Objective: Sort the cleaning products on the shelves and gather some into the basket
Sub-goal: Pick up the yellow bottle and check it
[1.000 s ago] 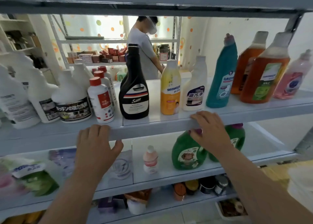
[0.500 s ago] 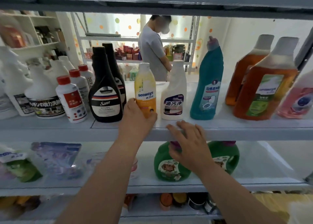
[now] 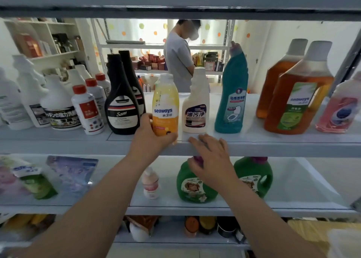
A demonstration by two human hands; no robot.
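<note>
My left hand [image 3: 151, 138] grips the base of the yellow Seaways bottle [image 3: 165, 101], which stands upright on the upper shelf [image 3: 273, 140]. My right hand [image 3: 210, 156] rests with spread fingers on that shelf's front edge, just right of the bottle. To the bottle's left stands a black Sam bottle [image 3: 121, 105]. A white degreaser bottle [image 3: 196, 105] and a teal toilet cleaner [image 3: 232, 93] stand to its right. No basket is in view.
Amber disinfectant bottles [image 3: 298, 93] and a pink bottle [image 3: 340, 109] stand far right; white jugs [image 3: 58, 105] and red-capped bottles [image 3: 88, 109] stand left. The lower shelf holds green detergent jugs [image 3: 254, 173], a small bottle [image 3: 150, 183] and refill pouches [image 3: 72, 171]. A person [image 3: 178, 58] stands behind the shelving.
My left hand rose from the shelf edge at the left to the yellow bottle and closed round its base. The right hand stayed on the shelf edge while the view shifted right.
</note>
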